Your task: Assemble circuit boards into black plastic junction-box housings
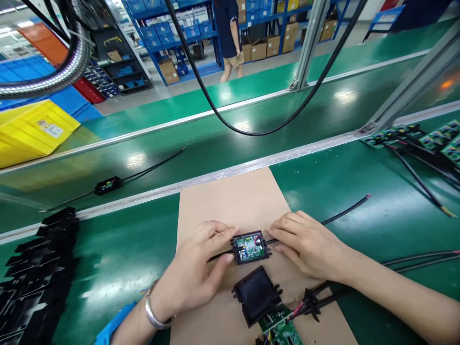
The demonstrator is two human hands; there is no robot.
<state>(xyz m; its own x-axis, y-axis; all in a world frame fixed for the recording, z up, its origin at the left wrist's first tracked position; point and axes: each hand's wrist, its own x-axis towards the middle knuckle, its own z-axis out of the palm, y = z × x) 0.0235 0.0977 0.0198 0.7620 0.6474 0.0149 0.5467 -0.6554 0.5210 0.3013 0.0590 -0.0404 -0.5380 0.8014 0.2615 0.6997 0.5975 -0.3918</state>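
Observation:
A small black housing with a green circuit board inside lies on a brown cardboard sheet. My left hand is at its left side, thumb and index finger parted around the housing's edge and the black cable there. At the right side, the fingers of my right hand are closed on the black cable leaving the housing. Just below sits a black plastic cover, partly over another green board with wires and black cables.
Black plastic parts are stacked at the left. Circuit boards with cables lie at the right. Beyond a metal rail, another cabled housing rests near a yellow bin. A black cable hangs ahead; a person stands by shelves.

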